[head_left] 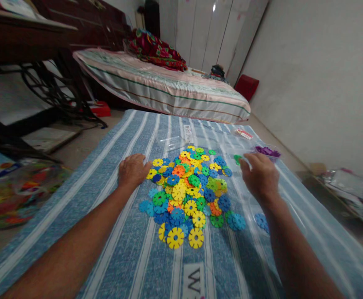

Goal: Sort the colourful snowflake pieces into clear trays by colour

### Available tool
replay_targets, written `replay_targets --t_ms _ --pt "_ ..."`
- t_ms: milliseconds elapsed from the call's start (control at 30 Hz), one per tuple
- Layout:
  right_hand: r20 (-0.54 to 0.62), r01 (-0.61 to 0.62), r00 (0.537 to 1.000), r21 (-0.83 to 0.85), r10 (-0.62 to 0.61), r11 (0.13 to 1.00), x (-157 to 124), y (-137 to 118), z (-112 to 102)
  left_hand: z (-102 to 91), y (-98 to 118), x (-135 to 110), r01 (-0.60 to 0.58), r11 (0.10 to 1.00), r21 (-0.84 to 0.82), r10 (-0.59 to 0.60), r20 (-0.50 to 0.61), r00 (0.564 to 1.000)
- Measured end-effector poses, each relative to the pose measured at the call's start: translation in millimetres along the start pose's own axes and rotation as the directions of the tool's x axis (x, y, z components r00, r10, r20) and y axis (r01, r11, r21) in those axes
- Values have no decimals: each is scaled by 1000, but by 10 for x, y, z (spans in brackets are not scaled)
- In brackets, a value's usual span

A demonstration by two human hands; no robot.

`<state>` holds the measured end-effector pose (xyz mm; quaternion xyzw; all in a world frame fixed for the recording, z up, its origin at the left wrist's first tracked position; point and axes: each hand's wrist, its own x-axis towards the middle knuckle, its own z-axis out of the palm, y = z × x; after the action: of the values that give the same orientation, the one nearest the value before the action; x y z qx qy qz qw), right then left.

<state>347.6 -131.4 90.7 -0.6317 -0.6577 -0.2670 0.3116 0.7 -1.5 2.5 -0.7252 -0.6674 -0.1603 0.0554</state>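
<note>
A heap of notched plastic discs in yellow, blue, green and orange lies on the striped cloth. My left hand rests at the heap's left edge, its thumb apart from the curled fingers and close to the yellow discs. Nothing shows in it. To the right of the heap, my right hand has its thumb and forefinger at a green notched disc, which looks pinched at the fingertips. Just behind that hand stands a clear container holding purple discs. Blue discs lie beside my right forearm.
The blue striped cloth covers the table. Clear plastic and a red-and-white label are at the far side. A bag of colourful pieces is at left, a bed beyond, and a sewing-machine stand far left.
</note>
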Motion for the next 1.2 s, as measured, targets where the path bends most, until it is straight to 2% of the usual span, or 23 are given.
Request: replay_targets --t_ms 67,100,200,333,467,567,767,933,1200 --pt "-45 -58 997 -30 57 998 39 77 -8 -10 10 -3 3 1000 12 -3 6 1000" --pt "-25 -51 998 1 51 999 5 62 -8 -12 13 -5 4 1000 12 -4 7 1000" --pt "137 2 990 183 -28 983 -257 -136 7 -6 19 -10 6 1000 -4 -6 -2 1000" --pt "372 8 915 367 -155 930 -673 -480 12 5 23 -16 1 1000 -18 -1 -14 1000" --pt "471 -1 848 461 -244 888 -926 -674 -15 3 29 -17 -4 1000 0 4 -4 1000" --pt "484 -1 838 463 -253 886 -1039 -717 -15 10 26 -14 -9 1000 6 9 -5 1000" --pt "467 -1 856 431 -222 902 -1186 -707 12 19 24 -9 -13 1000 24 13 -6 1000" --pt "449 24 870 376 -205 926 -1262 -807 29 1 40 -11 2 1000 31 -2 -1 1000" --pt "309 76 929 386 -206 919 -1288 -907 100 11 18 2 -2 1000 -14 2 -17 1000"
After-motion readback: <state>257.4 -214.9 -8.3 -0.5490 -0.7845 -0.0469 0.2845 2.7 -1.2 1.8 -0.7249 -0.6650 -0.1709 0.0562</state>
